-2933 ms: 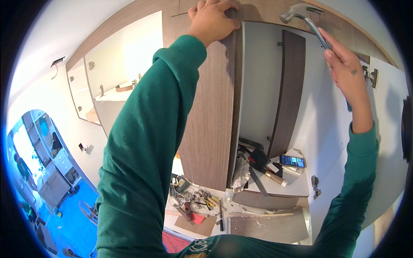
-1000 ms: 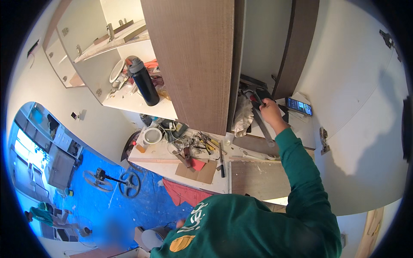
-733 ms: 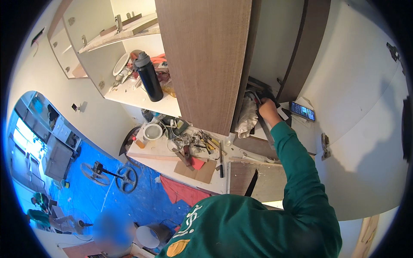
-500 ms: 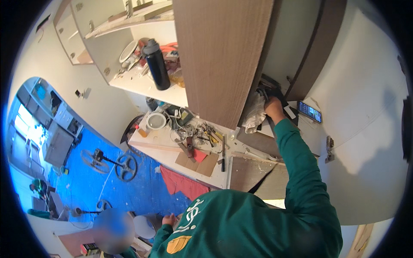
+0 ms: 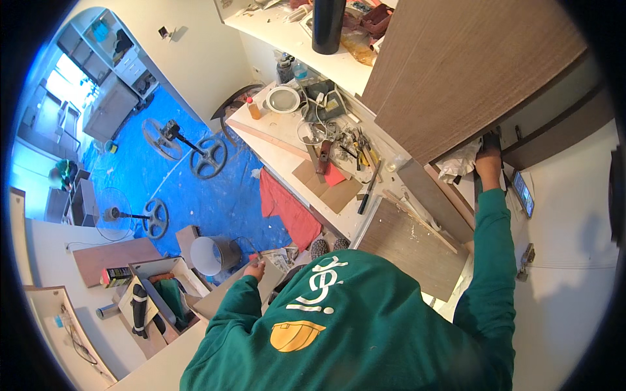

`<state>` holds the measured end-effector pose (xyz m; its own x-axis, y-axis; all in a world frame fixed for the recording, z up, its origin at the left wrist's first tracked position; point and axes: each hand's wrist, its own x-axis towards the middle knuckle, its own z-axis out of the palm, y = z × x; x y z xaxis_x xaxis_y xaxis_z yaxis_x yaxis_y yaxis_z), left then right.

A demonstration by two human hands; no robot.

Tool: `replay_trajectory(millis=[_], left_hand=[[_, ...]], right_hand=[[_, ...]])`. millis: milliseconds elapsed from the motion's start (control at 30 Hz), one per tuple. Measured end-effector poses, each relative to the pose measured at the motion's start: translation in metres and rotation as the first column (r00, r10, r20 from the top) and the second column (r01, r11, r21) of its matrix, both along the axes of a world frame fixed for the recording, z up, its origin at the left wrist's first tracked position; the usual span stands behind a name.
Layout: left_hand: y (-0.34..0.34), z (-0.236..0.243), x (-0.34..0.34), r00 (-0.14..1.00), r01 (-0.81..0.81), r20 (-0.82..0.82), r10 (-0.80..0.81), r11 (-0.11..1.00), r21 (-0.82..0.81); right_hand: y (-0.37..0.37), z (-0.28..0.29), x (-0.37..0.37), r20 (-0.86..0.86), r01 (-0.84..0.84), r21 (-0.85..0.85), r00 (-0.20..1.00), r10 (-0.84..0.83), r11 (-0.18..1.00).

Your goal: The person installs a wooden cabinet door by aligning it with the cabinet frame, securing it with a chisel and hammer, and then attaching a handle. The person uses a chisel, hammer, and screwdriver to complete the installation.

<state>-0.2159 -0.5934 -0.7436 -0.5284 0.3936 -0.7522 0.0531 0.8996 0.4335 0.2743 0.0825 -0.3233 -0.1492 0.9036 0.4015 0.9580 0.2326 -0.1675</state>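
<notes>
My right hand reaches under the brown cabinet door beside a crumpled white rag; I cannot tell its grip. My left hand hangs loosely curled above a white bucket, whose contents I can't make out.

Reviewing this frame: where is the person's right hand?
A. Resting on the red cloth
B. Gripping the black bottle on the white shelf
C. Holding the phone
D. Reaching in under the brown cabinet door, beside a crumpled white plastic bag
D: the right hand is stretched up to the lower edge of the brown cabinet door, next to the crumpled white plastic bag; what it grips is hidden.
</notes>
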Motion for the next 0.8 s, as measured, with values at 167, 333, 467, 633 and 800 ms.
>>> replay_trajectory(millis=[167, 333, 467, 633, 800], left_hand=[[0.021, 0.011, 0.003, 0.99, 0.11, -0.083, -0.112, 0.993, -0.035], [0.041, -0.026, 0.005, 0.803, 0.493, -0.286, -0.522, 0.853, -0.172], [0.115, -0.03, 0.018, 0.526, 0.782, -0.296, -0.797, 0.59, -0.2], [0.202, -0.006, 0.045, 0.944, 0.299, -0.207, -0.256, 0.931, 0.212], [0.244, -0.01, 0.051, 0.95, 0.3, -0.151, -0.272, 0.932, 0.205]], right_hand=[[0.016, 0.038, 0.029, -0.613, 0.007, -0.018, 0.79, -0.017, 1.0], [-0.143, 0.215, -0.099, -0.522, -0.196, 0.694, 0.525, 0.672, 0.692], [-0.172, 0.228, -0.164, -0.255, -0.253, 0.723, 0.768, 0.588, 0.643], [-0.155, 0.217, -0.19, -0.259, -0.239, 0.66, 0.817, 0.515, 0.712], [-0.137, 0.202, -0.211, -0.265, -0.231, 0.725, 0.776, 0.572, 0.649]])
